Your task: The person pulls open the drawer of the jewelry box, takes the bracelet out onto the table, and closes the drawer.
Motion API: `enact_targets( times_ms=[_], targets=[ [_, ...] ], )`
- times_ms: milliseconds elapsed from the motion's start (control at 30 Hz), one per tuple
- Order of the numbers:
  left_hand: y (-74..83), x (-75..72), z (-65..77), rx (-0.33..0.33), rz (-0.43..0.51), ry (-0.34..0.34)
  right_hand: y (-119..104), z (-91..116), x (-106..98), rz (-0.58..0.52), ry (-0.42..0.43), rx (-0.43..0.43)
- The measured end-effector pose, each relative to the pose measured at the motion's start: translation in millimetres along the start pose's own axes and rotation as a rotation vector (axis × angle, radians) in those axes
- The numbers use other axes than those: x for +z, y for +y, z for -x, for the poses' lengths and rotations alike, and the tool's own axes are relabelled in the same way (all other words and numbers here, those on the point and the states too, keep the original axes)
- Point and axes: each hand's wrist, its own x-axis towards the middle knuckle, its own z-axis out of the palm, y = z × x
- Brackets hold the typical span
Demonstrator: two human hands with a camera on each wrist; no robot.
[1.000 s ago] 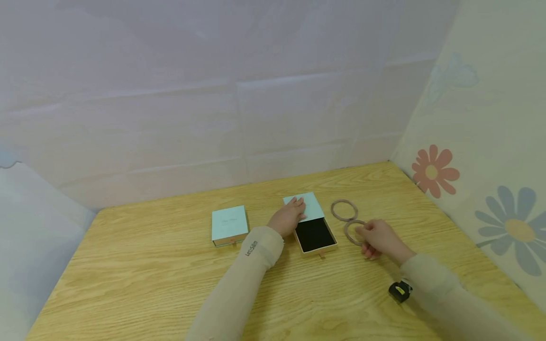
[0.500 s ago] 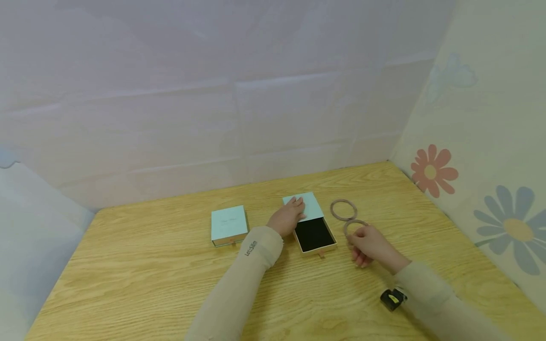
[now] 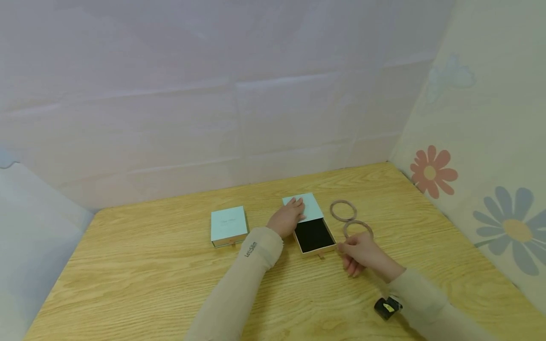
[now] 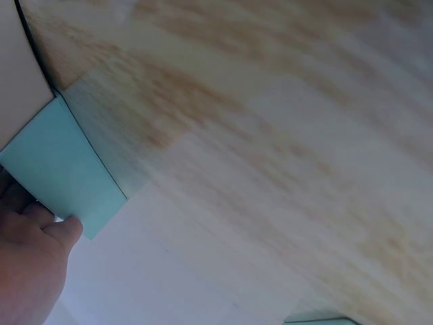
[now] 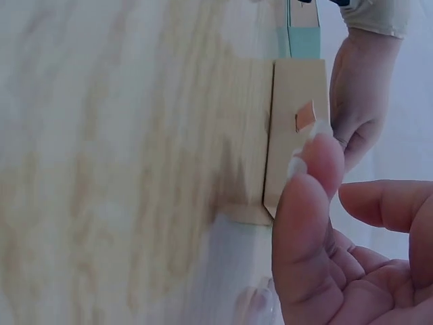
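My left hand (image 3: pixel 287 218) rests with its fingers over the pale blue sleeve (image 3: pixel 313 208) of a drawer-style gift box. The sleeve's blue side (image 4: pixel 64 166) and my fingers over its upper edge show in the left wrist view. A tan drawer (image 3: pixel 317 249) with a black lining sticks out of the sleeve toward me. My right hand (image 3: pixel 362 255) is at the drawer's near right corner and holds nothing. In the right wrist view its fingertips (image 5: pixel 321 159) overlap the drawer front beside an orange ribbon tab (image 5: pixel 306 116), thumb apart.
Two mauve bangles, a farther bangle (image 3: pixel 343 201) and a nearer bangle (image 3: pixel 356 221), lie right of the box, edges meeting. A second blue box (image 3: pixel 229 222), drawer in, sits to the left. The wooden table (image 3: pixel 149 265) ends at a pale back wall and a flowered right wall.
My right hand has moved off the nearer bangle, left and toward me, to the drawer's front corner. The bangles and boxes stay in place; my left hand stays on the sleeve.
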Motion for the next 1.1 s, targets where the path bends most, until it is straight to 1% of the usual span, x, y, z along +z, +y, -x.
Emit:
enact_targets(
  times_ms=[167,400,533,667,767,1100],
  targets=[
    [-1.1,1.6,0.2,0.005,-0.001,0.006,1,0,4,0.004,-0.06,-0.017],
    [-1.3,2.2,0.3,-0.004,0.006,0.002,0,-2,10,0.015,-0.077,-0.017],
    [-0.3,1.2,0.6,-0.008,0.01,-0.002,-1,-3,13,0.019,-0.096,-0.04],
    [0.8,0.3,0.9,-0.01,-0.002,-0.007,0,-4,16,0.0,-0.127,-0.054],
    [1.3,-0.1,0.7,-0.012,-0.005,-0.012,-1,-5,18,-0.024,-0.143,-0.036],
    [1.5,-1.1,0.6,-0.008,-0.023,0.003,-6,-6,27,-0.054,-0.144,-0.023]
  ],
)
